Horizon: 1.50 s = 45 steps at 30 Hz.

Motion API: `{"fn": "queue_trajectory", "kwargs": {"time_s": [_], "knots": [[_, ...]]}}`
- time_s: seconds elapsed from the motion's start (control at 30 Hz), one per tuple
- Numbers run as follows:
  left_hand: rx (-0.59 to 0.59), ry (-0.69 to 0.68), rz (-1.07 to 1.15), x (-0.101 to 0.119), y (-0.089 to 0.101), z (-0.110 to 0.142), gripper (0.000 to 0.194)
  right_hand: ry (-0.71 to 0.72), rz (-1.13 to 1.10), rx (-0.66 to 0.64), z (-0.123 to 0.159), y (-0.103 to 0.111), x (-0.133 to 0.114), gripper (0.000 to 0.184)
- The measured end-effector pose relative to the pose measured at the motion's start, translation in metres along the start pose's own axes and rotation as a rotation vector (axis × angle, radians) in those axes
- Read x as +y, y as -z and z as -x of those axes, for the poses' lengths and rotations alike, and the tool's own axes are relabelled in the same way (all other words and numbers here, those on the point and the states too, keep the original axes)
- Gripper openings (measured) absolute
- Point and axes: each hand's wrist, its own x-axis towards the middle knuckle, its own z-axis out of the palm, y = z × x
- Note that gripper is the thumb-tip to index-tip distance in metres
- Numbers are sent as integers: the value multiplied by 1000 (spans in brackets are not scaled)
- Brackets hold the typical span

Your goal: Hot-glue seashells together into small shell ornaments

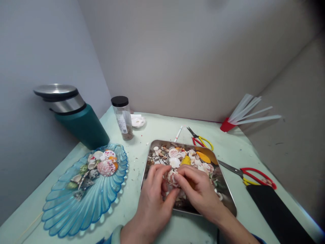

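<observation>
Both hands meet over a metal tray (230, 196) filled with seashells of many shapes. Between their fingers is a ribbed, reddish-white scallop shell (171, 178). My left hand (155, 198) grips its left side, with the thumb underneath. From the right, my right hand (196, 189) pinches the same shell with thumb and fingertips. Just beyond the fingers in the tray lie a white shell (174, 162), a yellow piece (186, 160) and a flat orange shell (203, 157). The fingers partly cover the held shell, and the hands hide the near part of the tray.
At left, a blue shell-shaped dish (106, 198) bears more shells. Behind it stand a teal bottle (82, 125) and a black-lidded jar (123, 118). Small scissors (200, 139), large scissors (247, 174), a black flat object (276, 213) and a red cup of sticks (226, 125) are rightward.
</observation>
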Motion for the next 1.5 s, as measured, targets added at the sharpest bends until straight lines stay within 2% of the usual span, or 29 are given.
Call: {"fn": "queue_trajectory", "kwargs": {"time_s": [0.2, 0.33, 0.5, 0.73, 0.83, 0.93, 1.0, 1.1, 1.2, 1.5], "knots": [[23, -35, -49, 0, 1, 0, 44, -3, -39, -20, 0, 1, -2, 25], [48, -53, -34, 1, 0, 1, 42, 46, 20, 6, 0, 0, -2, 20], [46, -60, -81, 0, 0, 3, 41, 100, 88, 6, 0, -1, -3, 25], [2, -30, -64, -1, 0, 4, 45, 48, 29, 3, 0, 0, -2, 27], [-18, -41, -12, 0, 4, 3, 48, 17, -8, 48, 0, 0, 1, 26], [-52, -63, 72, 3, 12, -1, 43, 36, -22, 148, 0, -1, 3, 14], [-107, -34, 156, 7, 16, -3, 38, 77, -17, 178, 0, -1, 3, 13], [-178, 93, 281, 11, 18, -6, 36, 145, 7, 134, 1, -2, 3, 18], [-182, 185, 321, 13, 17, -7, 36, 188, 29, 121, 1, -2, 3, 14], [-161, 214, 314, 7, 12, -4, 28, 200, 66, 118, 4, -4, 6, 8]]}}
